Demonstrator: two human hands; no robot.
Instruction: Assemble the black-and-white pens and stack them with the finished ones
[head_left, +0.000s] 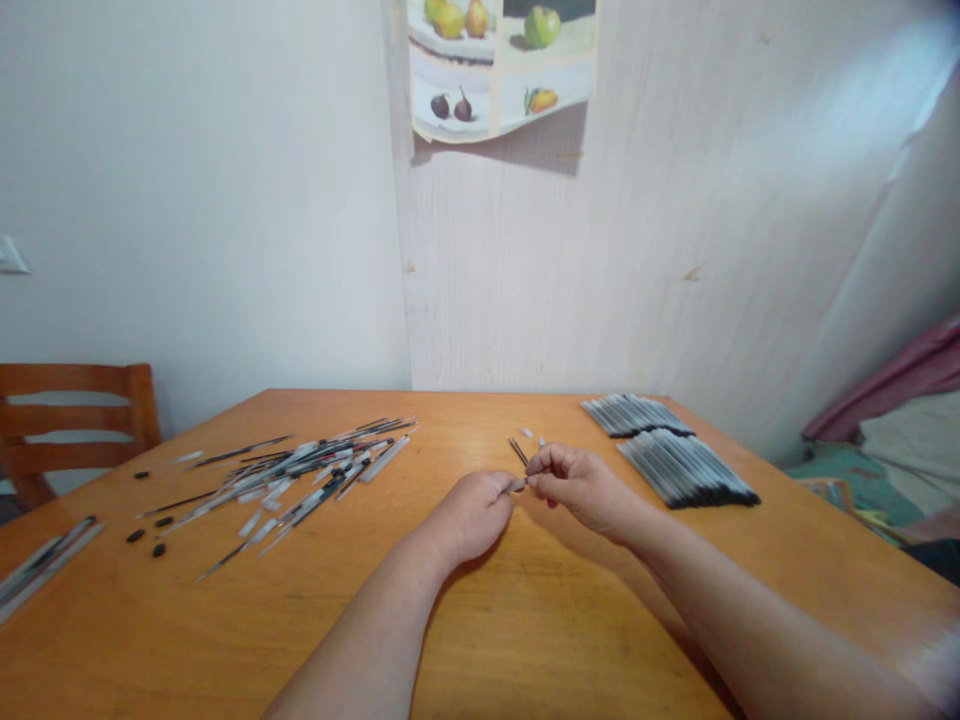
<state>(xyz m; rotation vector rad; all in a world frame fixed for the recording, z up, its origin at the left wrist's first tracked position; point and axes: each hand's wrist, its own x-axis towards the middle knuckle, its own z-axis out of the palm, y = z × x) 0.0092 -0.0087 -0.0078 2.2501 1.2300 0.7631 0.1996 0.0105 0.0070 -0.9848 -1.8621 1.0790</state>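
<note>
Above the middle of the wooden table (480, 640), my left hand (481, 508) and my right hand (576, 482) meet at their fingertips. Both are closed in a pinch, and whatever small thing sits between them is too hidden to name. Just beyond the fingers lie two thin dark sticks that look like pen refills (517, 450). A small white piece (526, 432) rests a little farther off. Rows of clear pens with black ends (686, 470) lie side by side to the right of my right hand, with a second row (636, 414) behind them.
A loose heap of pen parts (300, 475), refills, clear tubes and white pieces, spreads over the left side. Several small black caps (158, 550) lie near it. More clear tubes (49, 565) are at the left edge. A wooden chair (75, 420) stands beyond, and a wall (495, 270) behind.
</note>
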